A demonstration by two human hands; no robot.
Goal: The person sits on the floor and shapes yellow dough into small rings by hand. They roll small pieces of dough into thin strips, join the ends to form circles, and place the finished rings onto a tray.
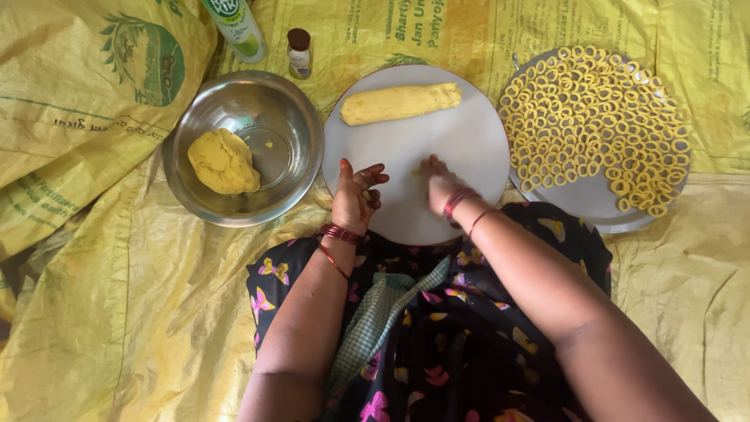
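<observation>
the left hand (355, 195) curls loosely over a small bit of yellow dough at the near edge of the round white board (469, 141). the right hand (437, 184) presses fingertips on the board; its grip i cannot tell. a dough log (400, 102) lies across the board's far side. the steel bowl (285, 117) holds a dough lump (223, 161). the plate (586, 199) carries dough rings (598, 117).

Red bangles (341, 233), black floral dress (437, 336), bare forearms
</observation>
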